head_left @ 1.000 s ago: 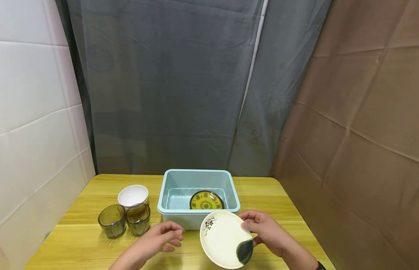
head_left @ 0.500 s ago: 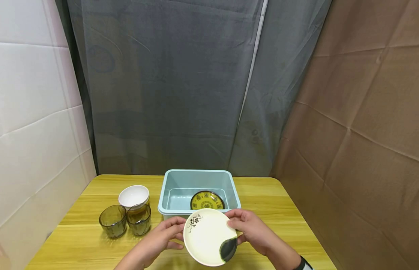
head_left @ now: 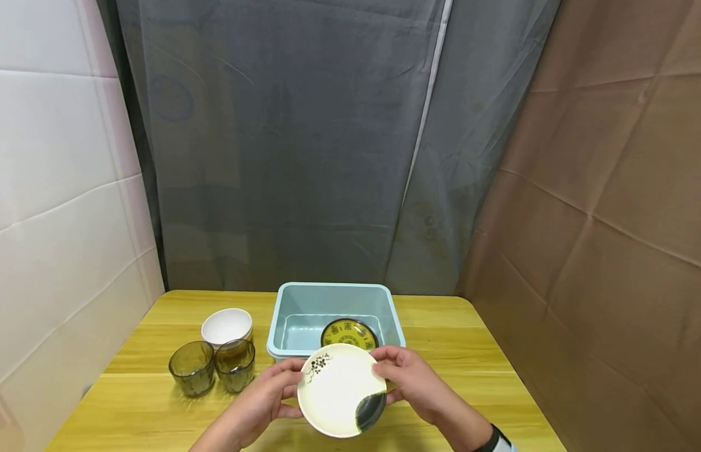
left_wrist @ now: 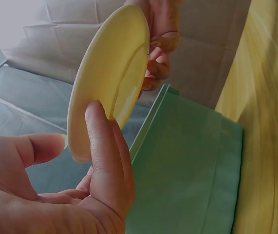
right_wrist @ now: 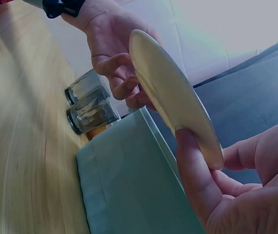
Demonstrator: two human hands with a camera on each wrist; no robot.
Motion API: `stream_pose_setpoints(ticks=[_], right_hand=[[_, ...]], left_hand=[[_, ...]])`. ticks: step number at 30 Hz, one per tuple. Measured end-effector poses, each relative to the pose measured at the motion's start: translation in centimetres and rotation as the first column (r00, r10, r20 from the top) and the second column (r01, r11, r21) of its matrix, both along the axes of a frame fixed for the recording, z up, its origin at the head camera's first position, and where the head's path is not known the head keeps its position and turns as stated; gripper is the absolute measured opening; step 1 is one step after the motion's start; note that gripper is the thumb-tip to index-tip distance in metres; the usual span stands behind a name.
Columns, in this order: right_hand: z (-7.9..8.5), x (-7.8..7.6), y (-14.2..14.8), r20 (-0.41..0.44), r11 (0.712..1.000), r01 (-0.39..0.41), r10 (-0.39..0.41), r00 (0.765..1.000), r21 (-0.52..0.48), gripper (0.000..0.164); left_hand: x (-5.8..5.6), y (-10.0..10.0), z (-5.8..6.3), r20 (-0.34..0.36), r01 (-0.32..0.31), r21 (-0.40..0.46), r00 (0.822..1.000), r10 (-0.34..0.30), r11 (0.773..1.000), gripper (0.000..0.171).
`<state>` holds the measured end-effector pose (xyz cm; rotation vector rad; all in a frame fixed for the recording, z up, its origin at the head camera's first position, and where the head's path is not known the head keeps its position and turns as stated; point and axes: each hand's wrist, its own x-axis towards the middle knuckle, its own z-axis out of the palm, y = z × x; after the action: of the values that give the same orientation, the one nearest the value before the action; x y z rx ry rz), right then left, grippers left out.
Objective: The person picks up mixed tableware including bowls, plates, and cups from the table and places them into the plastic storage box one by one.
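A cream plate (head_left: pixel 339 392) with a dark floral sprig and a dark green patch is held up, tilted, in front of the bin. My right hand (head_left: pixel 409 384) pinches its right edge, thumb on the face and fingers behind. On the opposite edge my left hand (head_left: pixel 267 402) grips it; in the left wrist view its fingers (left_wrist: pixel 102 141) lie against the underside and the thumb is at the rim. Behind the plate stands a light blue plastic bin (head_left: pixel 334 285), its front wall mostly hidden in the head view. Inside it leans a yellow-green patterned dish (head_left: pixel 349 331) with a dark rim.
Left of the bin, two smoky glass cups (head_left: pixel 192 369) stand side by side on the wooden table (head_left: pixel 130 402). A white bowl (head_left: pixel 227 326) sits just behind them. Grey cloth (head_left: pixel 282 157) hangs at the back, brown cloth (head_left: pixel 610 220) at the right.
The plate has moved left and slightly up in the right hand. The left hand has come to its left edge and taken hold. Cups, bowl and bin stay put.
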<state>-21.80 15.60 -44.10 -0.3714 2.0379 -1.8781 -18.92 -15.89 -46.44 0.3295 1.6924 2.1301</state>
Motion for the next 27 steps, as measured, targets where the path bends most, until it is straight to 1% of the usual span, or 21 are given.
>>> stream_pose_setpoints(ticks=[6,13,22,27], right_hand=[[0.14,0.01,-0.37,0.013,1.0,0.017,-0.017,1.0,-0.014,0.035],[-0.1,0.01,-0.68,0.018,0.999,0.035,-0.035,0.999,-0.03,0.037],[-0.18,-0.12,-0.82,0.018,0.999,0.044,-0.044,0.999,-0.014,0.038],[-0.2,-0.1,-0.88,0.012,0.999,0.04,-0.04,0.999,0.002,0.039]], left_hand=[[-0.02,0.02,-0.04,-0.006,-0.01,0.005,1.0,0.01,1.0,0.052],[-0.1,-0.19,-0.15,-0.022,-0.014,0.018,1.0,0.015,1.0,0.051],[-0.01,-0.28,0.1,-0.046,-0.032,-0.018,0.998,0.031,0.999,0.053],[0.0,-0.58,0.25,-0.067,-0.03,-0.039,0.997,0.027,0.999,0.054]])
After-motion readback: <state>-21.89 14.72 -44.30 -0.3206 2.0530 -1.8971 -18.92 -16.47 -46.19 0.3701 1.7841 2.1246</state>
